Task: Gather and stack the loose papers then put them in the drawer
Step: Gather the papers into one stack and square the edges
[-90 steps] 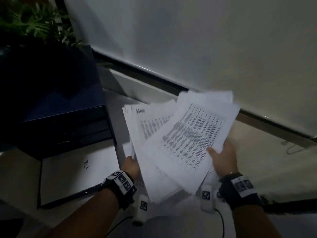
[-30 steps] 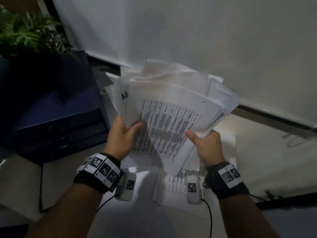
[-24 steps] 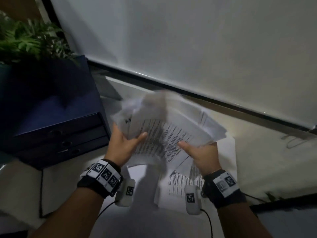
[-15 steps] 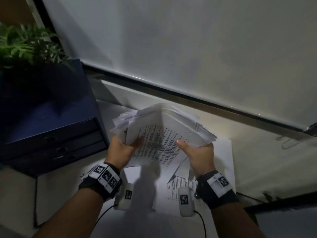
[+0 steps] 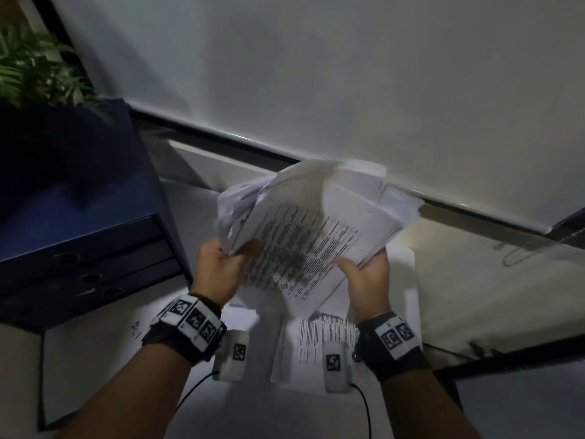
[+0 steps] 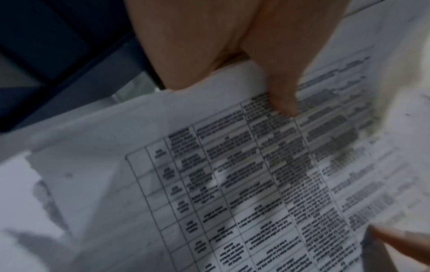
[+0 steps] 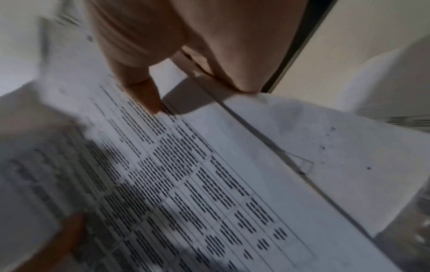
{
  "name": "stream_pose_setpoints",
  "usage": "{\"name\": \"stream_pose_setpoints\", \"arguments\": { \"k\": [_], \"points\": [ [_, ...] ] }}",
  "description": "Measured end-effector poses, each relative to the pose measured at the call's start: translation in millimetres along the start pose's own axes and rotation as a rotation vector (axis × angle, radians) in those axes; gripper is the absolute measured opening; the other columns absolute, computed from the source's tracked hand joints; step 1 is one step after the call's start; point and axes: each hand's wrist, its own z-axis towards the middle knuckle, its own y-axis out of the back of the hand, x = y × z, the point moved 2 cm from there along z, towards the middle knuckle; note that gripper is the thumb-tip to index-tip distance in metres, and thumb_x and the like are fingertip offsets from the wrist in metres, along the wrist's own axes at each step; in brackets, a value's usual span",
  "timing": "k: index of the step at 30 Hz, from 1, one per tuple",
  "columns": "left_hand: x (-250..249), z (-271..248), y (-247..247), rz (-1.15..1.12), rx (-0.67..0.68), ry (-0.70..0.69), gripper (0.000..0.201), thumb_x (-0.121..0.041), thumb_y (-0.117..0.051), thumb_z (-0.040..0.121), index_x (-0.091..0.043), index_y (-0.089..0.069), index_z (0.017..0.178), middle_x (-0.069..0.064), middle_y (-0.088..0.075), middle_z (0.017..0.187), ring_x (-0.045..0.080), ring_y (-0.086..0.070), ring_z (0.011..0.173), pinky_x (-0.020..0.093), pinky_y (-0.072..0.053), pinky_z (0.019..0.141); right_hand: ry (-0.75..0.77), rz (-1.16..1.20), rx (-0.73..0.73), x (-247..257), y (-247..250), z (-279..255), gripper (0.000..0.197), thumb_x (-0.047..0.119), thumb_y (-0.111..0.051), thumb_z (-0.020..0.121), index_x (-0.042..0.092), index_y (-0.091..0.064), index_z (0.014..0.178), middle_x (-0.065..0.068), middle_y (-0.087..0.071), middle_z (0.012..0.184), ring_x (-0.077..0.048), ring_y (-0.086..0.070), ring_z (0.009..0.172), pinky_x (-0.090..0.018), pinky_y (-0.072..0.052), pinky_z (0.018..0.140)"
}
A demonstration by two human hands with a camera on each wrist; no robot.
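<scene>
A thick, uneven stack of white printed papers (image 5: 316, 229) is held in the air above the desk, its top sheet covered by a printed table (image 6: 267, 184). My left hand (image 5: 218, 264) grips the stack's left edge, thumb on the top sheet (image 6: 284, 103). My right hand (image 5: 364, 274) grips the right edge, thumb on top (image 7: 149, 99), fingers hidden under the sheets. More loose printed papers (image 5: 316, 340) lie flat on the desk below the hands. A dark blue drawer unit (image 5: 82, 258) with closed drawers stands to the left.
A white desk (image 5: 490, 296) runs under a pale wall, with a dark ledge (image 5: 221, 134) along its back. A green plant (image 5: 34, 71) sits above the drawer unit. A white sheet (image 5: 95, 353) lies in front of the drawers. A cable (image 5: 364, 410) trails from my right wrist.
The fanned-out papers were drawn together into one bundle between both hands. The bundle dropped towards the desk, then rose and tilted right again, blurred by motion.
</scene>
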Motion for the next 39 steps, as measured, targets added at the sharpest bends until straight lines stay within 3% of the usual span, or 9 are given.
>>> {"name": "stream_pose_setpoints", "arguments": {
  "k": [4, 8, 12, 17, 20, 22, 27, 34, 39],
  "points": [
    [14, -13, -8, -0.071, 0.113, 0.134, 0.028, -0.007, -0.083, 0.075, -0.012, -0.072, 0.100, -0.011, -0.076, 0.078, 0.002, -0.073, 0.078, 0.011, -0.054, 0.061, -0.159, -0.177, 0.143, -39, 8, -6, 0.044, 0.007, -0.083, 0.075, 0.017, -0.065, 0.114, 0.000, -0.075, 0.107, -0.019, -0.072, 0.101, -0.034, -0.058, 0.085],
    [28, -20, -18, -0.031, 0.145, 0.184, 0.029, -0.005, -0.083, 0.073, -0.026, -0.071, 0.087, -0.008, -0.077, 0.077, 0.009, -0.074, 0.076, 0.018, -0.057, 0.065, -0.279, -0.276, 0.057, -69, 5, -20, 0.028, 0.020, -0.089, 0.071, 0.018, -0.069, 0.090, 0.001, -0.074, 0.090, -0.024, -0.071, 0.087, -0.025, -0.055, 0.069],
    [33, -18, -23, 0.072, 0.127, 0.169, 0.023, -0.011, -0.082, 0.077, -0.030, -0.070, 0.081, -0.011, -0.075, 0.071, 0.007, -0.072, 0.070, 0.026, -0.058, 0.066, -0.446, -0.375, 0.001, -105, 1, -33, 0.039, 0.027, -0.085, 0.074, 0.007, -0.067, 0.103, -0.010, -0.072, 0.096, -0.033, -0.070, 0.096, -0.034, -0.058, 0.074],
    [35, -4, -13, 0.313, -0.016, 0.085, 0.018, -0.019, -0.072, 0.085, -0.008, -0.067, 0.072, 0.010, -0.065, 0.063, 0.027, -0.063, 0.060, 0.032, -0.047, 0.053, -0.314, -0.304, 0.062, -96, 3, -31, 0.030, 0.035, -0.075, 0.086, 0.011, -0.066, 0.101, 0.004, -0.072, 0.093, -0.019, -0.069, 0.090, -0.030, -0.053, 0.076],
    [31, 2, 2, 0.330, -0.105, 0.149, 0.028, -0.024, -0.074, 0.085, -0.005, -0.063, 0.066, 0.013, -0.062, 0.058, 0.018, -0.055, 0.054, 0.036, -0.048, 0.055, -0.266, -0.436, -0.086, -94, 30, -19, 0.045, 0.045, -0.065, 0.090, 0.015, -0.062, 0.122, 0.000, -0.067, 0.120, -0.024, -0.063, 0.112, -0.031, -0.050, 0.091],
    [36, 1, 11, 0.309, -0.142, 0.267, 0.028, -0.027, -0.078, 0.081, -0.006, -0.067, 0.066, 0.011, -0.064, 0.056, 0.019, -0.060, 0.051, 0.037, -0.052, 0.055, -0.415, -0.757, -0.194, -105, 58, -13, 0.077, 0.046, -0.070, 0.086, 0.011, -0.040, 0.147, -0.009, -0.045, 0.149, -0.032, -0.044, 0.136, -0.041, -0.040, 0.107],
    [53, -9, 33, 0.320, -0.152, 0.466, 0.029, -0.027, -0.081, 0.078, -0.002, -0.069, 0.069, 0.015, -0.067, 0.059, 0.027, -0.067, 0.054, 0.039, -0.057, 0.052, -0.661, -1.221, -0.007, -126, 62, -13, 0.126, 0.059, -0.077, 0.072, 0.007, 0.001, 0.157, -0.014, -0.008, 0.164, -0.036, -0.013, 0.149, -0.056, -0.022, 0.115],
    [56, -16, 58, 0.233, -0.164, 0.533, 0.029, -0.025, -0.082, 0.077, 0.000, -0.069, 0.076, 0.021, -0.071, 0.065, 0.038, -0.072, 0.059, 0.058, -0.059, 0.059, -0.694, -1.305, -0.019, -124, 48, 14, 0.119, 0.067, -0.081, 0.061, -0.002, -0.032, 0.145, -0.015, -0.040, 0.150, -0.029, -0.037, 0.140, -0.036, -0.038, 0.108],
    [53, -18, 67, 0.174, -0.173, 0.568, 0.029, -0.024, -0.081, 0.079, 0.002, -0.068, 0.082, 0.023, -0.072, 0.068, 0.039, -0.072, 0.059, 0.061, -0.058, 0.059, -0.676, -1.096, -0.124, -126, 39, 8, 0.062, 0.026, -0.085, 0.071, -0.004, -0.060, 0.120, -0.015, -0.067, 0.116, -0.027, -0.066, 0.099, -0.028, -0.055, 0.079]
  ]
}}
